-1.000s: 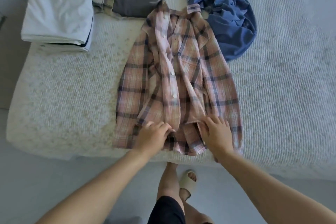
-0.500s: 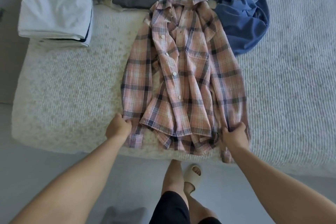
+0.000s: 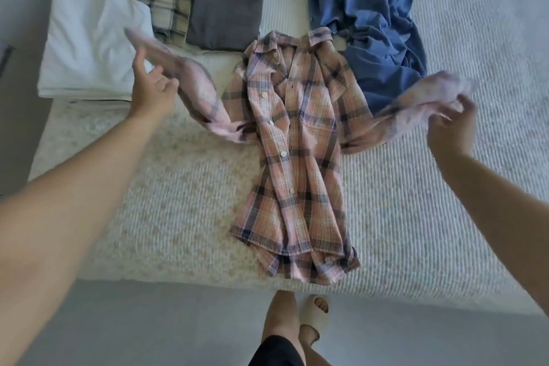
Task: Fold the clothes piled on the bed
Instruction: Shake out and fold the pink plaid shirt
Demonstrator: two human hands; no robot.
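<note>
Change: both hands have left the hem and now lift the sleeves outward.
Left hand [image 3: 151, 89]: pinches left sleeve.
Right hand [image 3: 451, 125]: grips right sleeve.
Plaid shirt [image 3: 294, 157]: flat, mid-bed.
Bed [image 3: 178, 187]: white textured cover; blue garment [image 3: 371, 24] beyond shirt's collar; grey floor [image 3: 148, 321] below.

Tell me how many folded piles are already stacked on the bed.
3, all at the far left: a white folded stack nearest the edge, a cream plaid piece behind it, and a dark grey one beside that. More could lie beyond the frame's top.
</note>
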